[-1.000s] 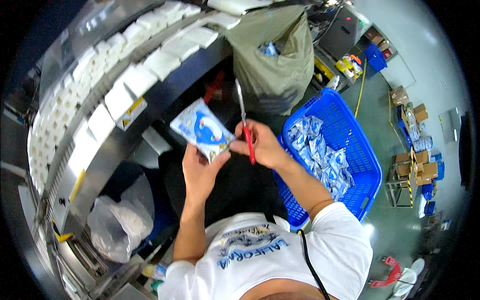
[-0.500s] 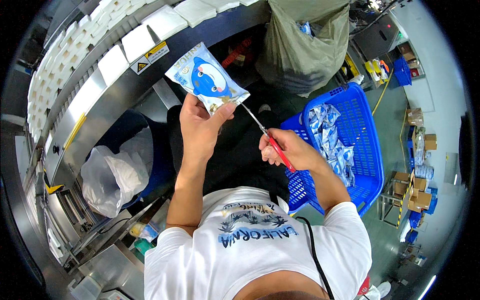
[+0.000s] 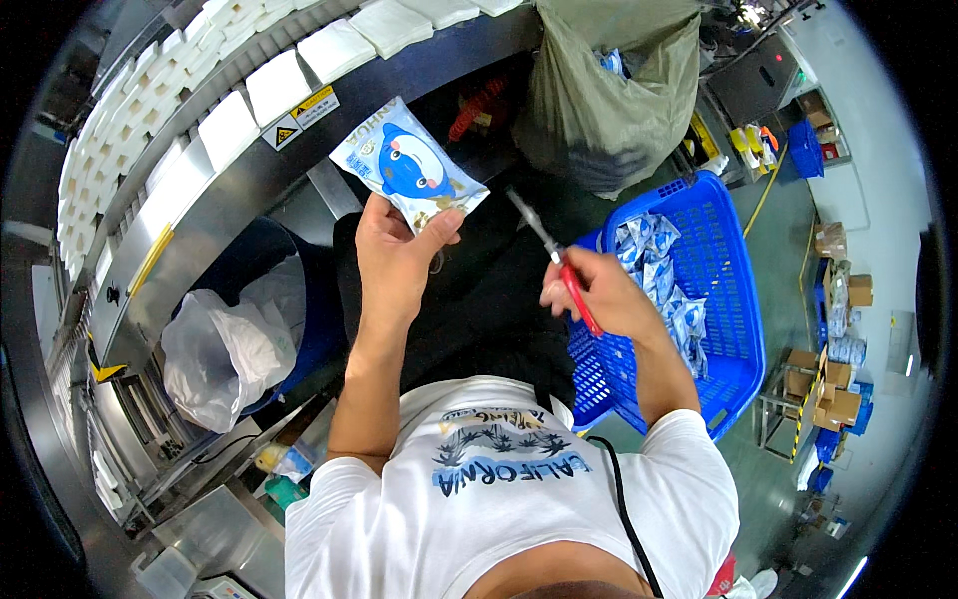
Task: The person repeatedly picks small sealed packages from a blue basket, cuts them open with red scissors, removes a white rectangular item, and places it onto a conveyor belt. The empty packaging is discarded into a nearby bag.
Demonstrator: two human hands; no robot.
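Observation:
My left hand (image 3: 392, 265) pinches the lower edge of a plump, sealed-looking packet (image 3: 411, 168) between thumb and fingers. The packet is pale blue and white, with a blue cartoon whale on its face. To the right, my right hand (image 3: 611, 290) is closed round a pair of scissors (image 3: 576, 293) with red handles and metal blades. The blades point up and to the left, a short way from the packet's right corner and not touching it. Fingers partly cover the handles.
A blue plastic basket (image 3: 740, 329) holding several similar packets (image 3: 659, 265) stands at my right. Ahead hangs a large olive bag (image 3: 609, 120). A conveyor (image 3: 225, 185) carrying white pads (image 3: 277, 85) curves along the left. Below it is a bin with a white plastic liner (image 3: 225, 354).
My right hand has drawn the scissors back to the right, away from the packet's corner. The packet in my left hand has shifted slightly down.

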